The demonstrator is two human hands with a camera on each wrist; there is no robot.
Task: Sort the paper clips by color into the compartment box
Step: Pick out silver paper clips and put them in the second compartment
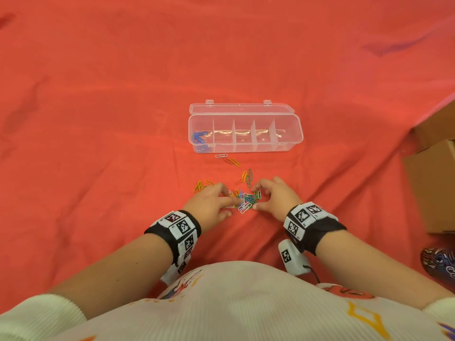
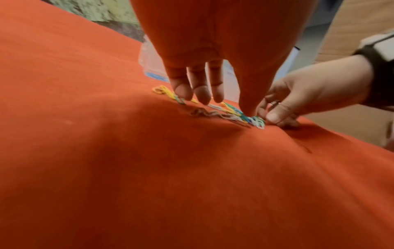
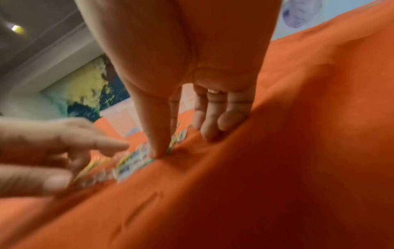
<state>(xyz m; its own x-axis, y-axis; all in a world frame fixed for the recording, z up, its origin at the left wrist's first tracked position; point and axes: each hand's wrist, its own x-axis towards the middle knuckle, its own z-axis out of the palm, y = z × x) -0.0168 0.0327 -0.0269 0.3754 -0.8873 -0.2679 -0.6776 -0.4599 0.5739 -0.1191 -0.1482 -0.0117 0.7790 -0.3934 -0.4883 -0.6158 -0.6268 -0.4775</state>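
Note:
A mixed pile of coloured paper clips (image 1: 246,201) lies on the red cloth in front of me. My left hand (image 1: 232,206) reaches in from the left with its fingers stretched out and a fingertip (image 2: 248,112) touching the pile (image 2: 245,118). My right hand (image 1: 256,196) curves round the pile's right side, thumb tip (image 3: 156,152) pressed on the cloth at the edge; neither hand holds a clip. Behind stands the clear compartment box (image 1: 290,124), lid open, with blue clips (image 1: 200,139) in its leftmost compartment. The other compartments look bare.
Loose clips lie apart from the pile: a white and an orange one (image 1: 229,159) near the box, yellow and green ones (image 1: 247,177), yellow ones (image 1: 200,186) at left. Cardboard boxes (image 1: 435,168) stand at the right edge, with a patterned object (image 1: 439,262) below them.

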